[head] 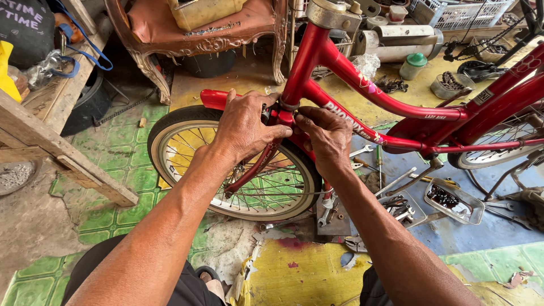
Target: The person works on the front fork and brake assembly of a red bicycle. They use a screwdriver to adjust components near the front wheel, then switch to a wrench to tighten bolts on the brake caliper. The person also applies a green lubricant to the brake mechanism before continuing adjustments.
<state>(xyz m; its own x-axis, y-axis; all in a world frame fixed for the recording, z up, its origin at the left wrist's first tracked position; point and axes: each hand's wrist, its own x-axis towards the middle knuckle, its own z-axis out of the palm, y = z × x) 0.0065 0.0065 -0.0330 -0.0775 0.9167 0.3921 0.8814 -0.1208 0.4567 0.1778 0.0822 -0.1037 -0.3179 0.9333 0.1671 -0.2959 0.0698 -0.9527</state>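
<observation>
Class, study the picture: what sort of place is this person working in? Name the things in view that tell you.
Most likely a small, informal bicycle repair workshop. Both hands, left hand and right hand, work at the fork crown of a red bicycle, spanners lie on the floor, and a tray of small parts sits nearby.

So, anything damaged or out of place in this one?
Yes. The floor covering in front of the person is torn and peeling, with ragged edges. Wrenches and other tools lie loose on the floor under the bike frame. Both hands, left and right, are at the fork crown.
</observation>
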